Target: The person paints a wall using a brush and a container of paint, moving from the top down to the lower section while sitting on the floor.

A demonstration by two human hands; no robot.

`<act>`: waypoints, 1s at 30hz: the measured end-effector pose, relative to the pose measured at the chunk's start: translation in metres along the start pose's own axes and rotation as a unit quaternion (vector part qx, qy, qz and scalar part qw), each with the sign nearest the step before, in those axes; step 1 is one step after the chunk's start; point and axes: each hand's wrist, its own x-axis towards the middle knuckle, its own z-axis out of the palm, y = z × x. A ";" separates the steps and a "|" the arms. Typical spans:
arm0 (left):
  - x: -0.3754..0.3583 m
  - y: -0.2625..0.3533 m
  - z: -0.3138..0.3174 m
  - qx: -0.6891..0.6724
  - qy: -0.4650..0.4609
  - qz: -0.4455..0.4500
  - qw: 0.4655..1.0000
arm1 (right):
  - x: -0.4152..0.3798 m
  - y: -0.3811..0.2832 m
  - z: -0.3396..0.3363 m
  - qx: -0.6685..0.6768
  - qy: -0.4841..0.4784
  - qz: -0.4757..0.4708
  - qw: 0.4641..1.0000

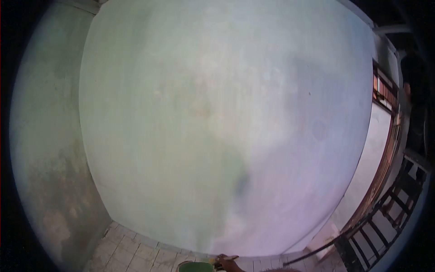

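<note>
At the bottom edge, my right hand (229, 263) is partly in view, its fingers bent together beside the rim of a green container (195, 267). Something small and pale shows by the fingertips, too small and cut off to name. Only the container's upper part is in the frame. My left hand cannot be made out. In front stands a large pale green wall (204, 136) with blotchy patches and a shadow low on its right half.
A stained side wall (54, 195) is at left, above a tiled floor (136, 254). On the right are a brown-framed window opening (385, 88), a dark slatted ladder-like frame (374, 233), and a dark-clothed person (413, 77) at the far edge.
</note>
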 end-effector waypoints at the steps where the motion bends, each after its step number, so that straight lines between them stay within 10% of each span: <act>1: 0.013 -0.001 -0.004 0.000 0.004 0.013 1.000 | 0.017 -0.011 -0.004 -0.021 0.002 -0.018 1.000; 4: 0.035 -0.022 -0.018 -0.153 0.033 -0.022 0.987 | 0.050 -0.018 -0.003 -0.071 0.019 -0.048 0.996; 6: 0.061 -0.103 -0.025 0.280 -0.091 0.001 0.956 | 0.056 -0.011 0.001 -0.097 0.041 -0.058 0.993; 7: 0.060 -0.043 -0.044 0.276 -0.100 0.005 0.956 | 0.060 -0.008 0.005 -0.108 0.053 -0.064 0.991; 9: 0.069 0.013 -0.077 -0.141 -0.064 -0.010 0.988 | 0.074 -0.010 0.017 -0.126 0.078 -0.086 0.985; 29: 0.058 -0.050 -0.270 -0.164 -0.185 -0.081 0.966 | 0.082 0.066 0.218 -0.365 0.090 -0.146 0.915; 30: 0.059 -0.051 -0.278 -0.177 -0.201 -0.037 0.963 | 0.082 0.053 0.230 -0.112 0.118 -0.041 0.986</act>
